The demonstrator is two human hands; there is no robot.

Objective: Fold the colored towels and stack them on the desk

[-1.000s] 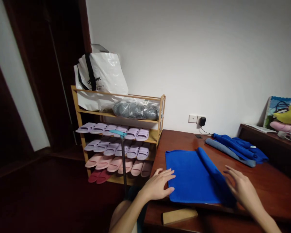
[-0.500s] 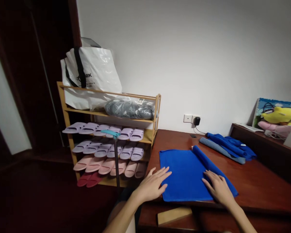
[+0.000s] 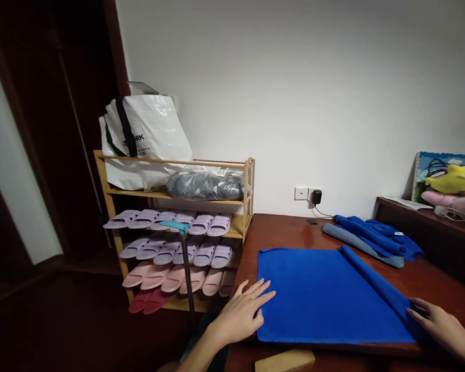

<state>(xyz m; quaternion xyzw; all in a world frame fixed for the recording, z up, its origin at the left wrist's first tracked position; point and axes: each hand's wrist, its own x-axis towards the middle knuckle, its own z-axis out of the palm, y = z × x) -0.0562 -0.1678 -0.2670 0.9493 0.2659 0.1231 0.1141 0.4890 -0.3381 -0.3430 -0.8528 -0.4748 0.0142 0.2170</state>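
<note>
A bright blue cloth lies spread flat on the dark red wooden table. Along its right side runs a rolled or folded band, slanting from the back toward the front right. My left hand rests on the cloth's left edge with fingers stretched and spread. At the front right, my right hand touches the lower end of the band, its fingers and thumb apart. Part of that hand's palm side is hidden.
Behind, blue cloths and a grey-blue cloth lie piled on the table. A plugged-in adapter is on the wall. Left stands a shoe rack with slippers; a teal-topped pole stands before it.
The band has moved right as my right hand went right with it, so more of the cloth lies flat. My left hand stays at the left edge. The view has shifted slightly.
</note>
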